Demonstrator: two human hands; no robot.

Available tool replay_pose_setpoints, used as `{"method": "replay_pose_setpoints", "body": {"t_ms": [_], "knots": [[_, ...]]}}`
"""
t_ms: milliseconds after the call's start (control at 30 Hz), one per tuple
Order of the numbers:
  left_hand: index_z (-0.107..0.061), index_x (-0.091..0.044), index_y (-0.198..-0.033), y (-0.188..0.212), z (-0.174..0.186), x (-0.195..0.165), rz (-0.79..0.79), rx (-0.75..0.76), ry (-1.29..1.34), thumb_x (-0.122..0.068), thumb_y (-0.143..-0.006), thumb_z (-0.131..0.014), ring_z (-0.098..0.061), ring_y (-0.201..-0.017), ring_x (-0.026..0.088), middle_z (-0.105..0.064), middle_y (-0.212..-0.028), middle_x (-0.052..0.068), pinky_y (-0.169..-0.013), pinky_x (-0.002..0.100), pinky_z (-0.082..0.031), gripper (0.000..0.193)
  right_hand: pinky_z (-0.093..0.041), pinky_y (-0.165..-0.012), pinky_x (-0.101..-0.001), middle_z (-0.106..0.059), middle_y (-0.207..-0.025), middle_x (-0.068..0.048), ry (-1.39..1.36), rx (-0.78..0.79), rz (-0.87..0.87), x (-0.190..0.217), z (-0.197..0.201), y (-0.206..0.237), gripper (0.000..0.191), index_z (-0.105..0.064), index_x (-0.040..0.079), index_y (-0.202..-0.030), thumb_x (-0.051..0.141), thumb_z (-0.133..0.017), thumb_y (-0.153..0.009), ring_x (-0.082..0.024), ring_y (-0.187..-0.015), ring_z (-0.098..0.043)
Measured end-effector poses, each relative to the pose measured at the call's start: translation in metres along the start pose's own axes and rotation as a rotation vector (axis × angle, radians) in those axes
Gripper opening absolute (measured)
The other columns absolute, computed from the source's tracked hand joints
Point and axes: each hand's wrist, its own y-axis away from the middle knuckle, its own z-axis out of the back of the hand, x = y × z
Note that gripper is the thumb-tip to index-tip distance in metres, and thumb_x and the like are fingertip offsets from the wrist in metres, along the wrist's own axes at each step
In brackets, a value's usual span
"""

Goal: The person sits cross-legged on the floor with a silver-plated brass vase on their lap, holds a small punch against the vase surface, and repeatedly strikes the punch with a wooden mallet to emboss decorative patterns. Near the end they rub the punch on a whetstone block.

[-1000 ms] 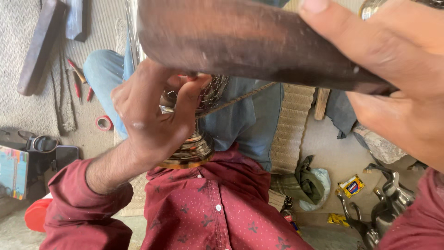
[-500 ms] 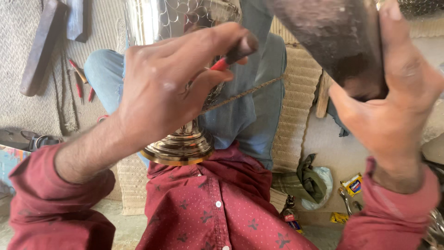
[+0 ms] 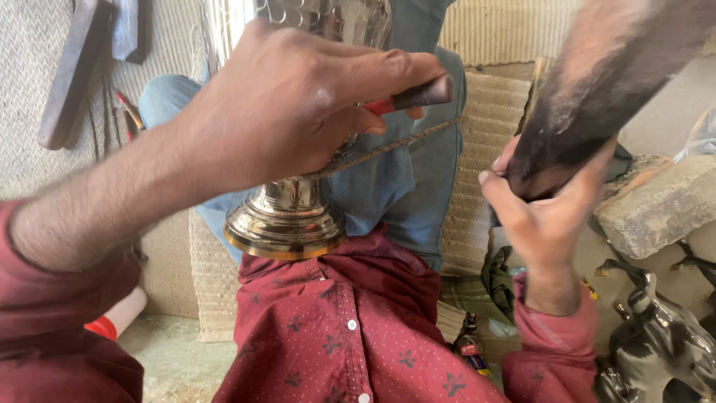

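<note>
Head view, looking down the person's own torso, with a shiny silver metal vessel with a flared, brass-rimmed foot (image 3: 287,216) as the landmark. The vessel lies against the lap of the person, its foot pointing toward the dark red patterned shirt (image 3: 350,328) and its patterned body running up out of frame over the blue trousers (image 3: 403,179). The left hand (image 3: 298,104) lies over the vessel's body above the foot, its fingers (image 3: 388,71) clamped together on a slender tool with a red and dark handle (image 3: 414,97), the handle end projecting to the right of the vessel. A thin twisted metal rod (image 3: 395,145) runs slantwise from just beside the vessel's neck up to the right; whether it belongs to the tool cannot be told. To the right of the vessel, well apart from it, the right hand (image 3: 544,216) has its fingers wrapped around the lower end of a large dark, blurred wooden mallet-like object (image 3: 597,97) that rises toward the upper right corner. Left of the vessel, a long dark metal bar (image 3: 71,71) lies on a woven mat (image 3: 30,97). Far right of the vessel lie a rough grey stone block (image 3: 656,201) and, below it, a shiny silver animal figurine (image 3: 656,343).
</note>
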Motion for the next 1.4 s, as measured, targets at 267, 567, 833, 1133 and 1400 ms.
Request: {"method": "replay_pose_setpoints", "body": {"t_ms": [267,567,833,1133,1400], "knots": [[-0.065,-0.016,-0.137,-0.016,0.000,0.008,-0.154,0.188,-0.024,-0.015,-0.083,-0.079,-0.075,-0.081,0.028,-0.079,-0.105,0.007,-0.064,0.047,-0.052,0.056,-0.055,-0.080,-0.0261,-0.064,-0.099,-0.009,-0.273,-0.129,-0.239,-0.012,-0.041,0.047,0.074,-0.025,-0.001,-0.148,-0.015,-0.074,-0.094,-0.013,-0.086,-0.063],[-0.062,-0.030,-0.146,-0.026,0.005,0.004,-0.114,0.489,-0.099,-0.027,-0.090,-0.077,-0.073,-0.070,0.025,-0.077,-0.086,0.006,-0.056,0.043,-0.051,0.058,-0.054,-0.087,-0.0257,-0.062,-0.106,-0.010,-0.251,-0.204,-0.105,-0.026,-0.069,0.066,0.069,-0.024,0.004,-0.141,-0.017,-0.073,-0.096,-0.013,-0.092,-0.061],[-0.063,-0.009,-0.137,0.005,0.000,-0.010,-0.008,-0.002,-0.115,-0.013,-0.091,-0.080,-0.074,-0.086,0.026,-0.077,-0.109,0.008,-0.064,0.040,-0.054,0.049,-0.057,-0.093,-0.0331,-0.061,-0.109,-0.017,0.269,-0.061,0.097,-0.010,-0.012,0.011,0.084,-0.026,0.008,-0.160,-0.010,-0.078,-0.096,-0.021,-0.097,-0.065],[-0.055,-0.009,-0.138,0.040,-0.019,-0.030,0.200,-0.356,-0.110,0.011,-0.100,-0.069,-0.071,-0.082,0.018,-0.074,-0.109,0.000,-0.070,0.030,-0.054,0.045,-0.055,-0.079,-0.0282,-0.064,-0.107,-0.010,-0.087,0.172,0.041,0.036,0.033,-0.048,0.077,-0.025,0.006,-0.164,-0.005,-0.071,-0.103,-0.014,-0.088,-0.065],[-0.054,0.002,-0.135,0.055,-0.036,-0.037,0.259,-0.528,0.030,0.016,-0.104,-0.066,-0.077,-0.098,0.016,-0.072,-0.121,0.010,-0.085,0.025,-0.062,0.037,-0.056,-0.091,-0.0349,-0.066,-0.121,-0.018,0.404,0.292,0.218,0.083,0.054,-0.076,0.047,-0.050,-0.007,-0.139,-0.007,-0.071,-0.097,-0.023,-0.103,-0.068]]}}
